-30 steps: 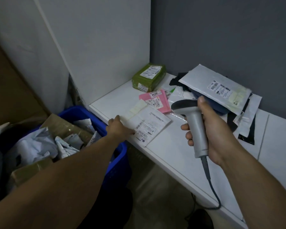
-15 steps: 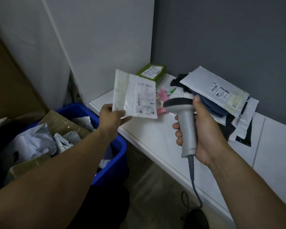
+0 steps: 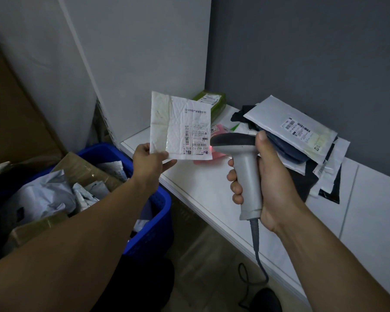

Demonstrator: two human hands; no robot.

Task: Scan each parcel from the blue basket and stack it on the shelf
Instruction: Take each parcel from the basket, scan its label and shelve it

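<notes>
Careful, your left hand (image 3: 149, 162) only pinches the crinkled white mailer (image 3: 180, 127) mid-frame by its corner, so it could sag off the beam of the grey handheld scanner (image 3: 239, 158) your right hand (image 3: 268, 183) grips.

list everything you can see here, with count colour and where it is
held parcel: 1, white, raised over the shelf edge, label facing the scanner
scanner: 1, grey with dark head, red light on, aimed at the held parcel
shelf: 1, white, right of the basket
green parcel: 1, back corner of the shelf
pink parcel: 1, on the shelf, partly behind the scanner
mailer pile: 1 stack, white, black and dark blue, against the grey wall
basket: 1, blue, lower left, full of parcels
left hand: pinching the held parcel's lower corner
right hand: gripping the scanner handle
</notes>
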